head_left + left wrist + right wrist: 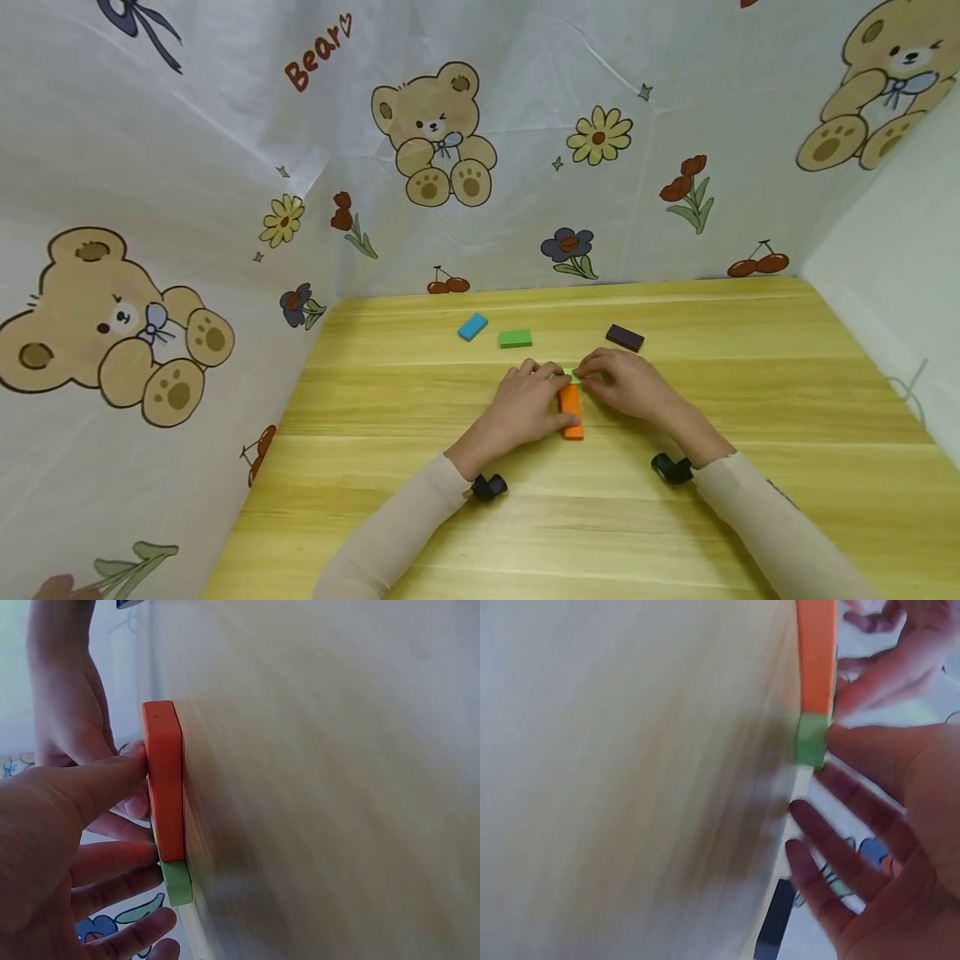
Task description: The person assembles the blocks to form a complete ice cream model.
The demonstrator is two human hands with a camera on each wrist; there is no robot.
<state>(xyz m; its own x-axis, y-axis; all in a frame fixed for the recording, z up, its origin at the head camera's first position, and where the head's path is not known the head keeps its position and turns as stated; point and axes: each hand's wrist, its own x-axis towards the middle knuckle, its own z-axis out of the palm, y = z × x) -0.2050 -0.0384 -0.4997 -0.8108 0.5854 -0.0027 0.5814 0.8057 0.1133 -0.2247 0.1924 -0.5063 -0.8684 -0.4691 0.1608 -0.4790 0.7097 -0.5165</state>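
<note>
One smooth, oblong orange block (570, 403) lies on the wood-grained table (585, 533), gripped by your left hand (525, 402), fingers bent; against its far end, your right hand (624, 383) pinches a straight-edged light-green block (811, 741) between thumb and finger.

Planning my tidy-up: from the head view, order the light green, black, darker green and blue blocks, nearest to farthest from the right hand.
1. Light green block, touching the right hand.
2. Black block, just beyond the hand.
3. Darker green block, farther left.
4. Blue block, leftmost.
</note>
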